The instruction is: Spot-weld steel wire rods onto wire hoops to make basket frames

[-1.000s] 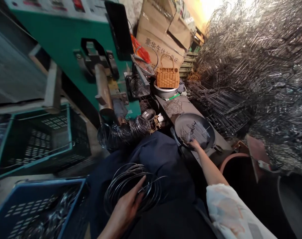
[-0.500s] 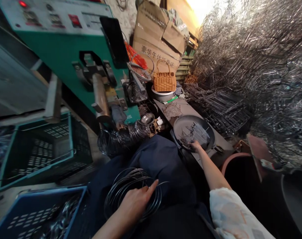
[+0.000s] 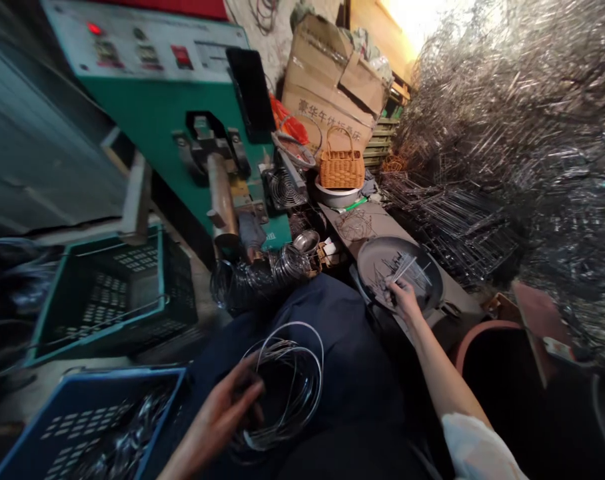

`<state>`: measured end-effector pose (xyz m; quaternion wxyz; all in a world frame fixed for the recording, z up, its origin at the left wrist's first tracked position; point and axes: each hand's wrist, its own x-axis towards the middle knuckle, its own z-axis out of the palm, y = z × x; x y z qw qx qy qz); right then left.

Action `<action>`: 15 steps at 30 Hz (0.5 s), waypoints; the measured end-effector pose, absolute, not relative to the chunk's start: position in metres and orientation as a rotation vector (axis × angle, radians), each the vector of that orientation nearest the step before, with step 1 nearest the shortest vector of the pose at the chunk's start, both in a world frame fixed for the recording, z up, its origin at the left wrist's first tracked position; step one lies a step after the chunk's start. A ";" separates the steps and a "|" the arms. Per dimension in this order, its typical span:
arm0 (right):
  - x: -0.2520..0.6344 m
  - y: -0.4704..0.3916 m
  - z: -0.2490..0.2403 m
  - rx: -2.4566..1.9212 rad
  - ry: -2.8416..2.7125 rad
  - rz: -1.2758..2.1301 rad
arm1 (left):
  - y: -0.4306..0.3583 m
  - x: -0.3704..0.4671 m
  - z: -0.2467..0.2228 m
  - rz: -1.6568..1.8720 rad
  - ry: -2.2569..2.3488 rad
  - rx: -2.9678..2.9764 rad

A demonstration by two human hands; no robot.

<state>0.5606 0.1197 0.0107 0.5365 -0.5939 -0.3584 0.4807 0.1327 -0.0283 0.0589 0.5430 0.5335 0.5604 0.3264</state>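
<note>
A bundle of thin wire rings (image 3: 302, 417) lies on my dark-clothed lap. My left hand (image 3: 227, 403) is at the left side of the bundle, fingers curled round one bright wire ring (image 3: 321, 353) that is tilted up from the others. To the right, a round dark pan (image 3: 367, 257) holds loose short wire rods (image 3: 422, 272). My right hand (image 3: 403, 299) is over the pan's near part, fingers closed on a few thin wire rods (image 3: 405, 265) that point up and away. The exact number of rods is hard to make out.
At the left stands a green machine (image 3: 147, 120) with a metal arm. Wire coils (image 3: 262, 280) hang below it. A green crate (image 3: 102, 293) and a blue crate (image 3: 82, 407) sit at left. Behind the pan is a wicker basket (image 3: 341, 170); wire racks (image 3: 462, 220) pile up at right.
My left hand has shifted left from atop the bundle, and one ring is now raised from it. My right hand has come up slightly with rods in its fingers. The view has turned left.
</note>
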 end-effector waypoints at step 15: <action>0.398 0.046 0.092 -0.960 -1.987 1.225 | -0.008 0.158 0.029 1.338 1.204 0.344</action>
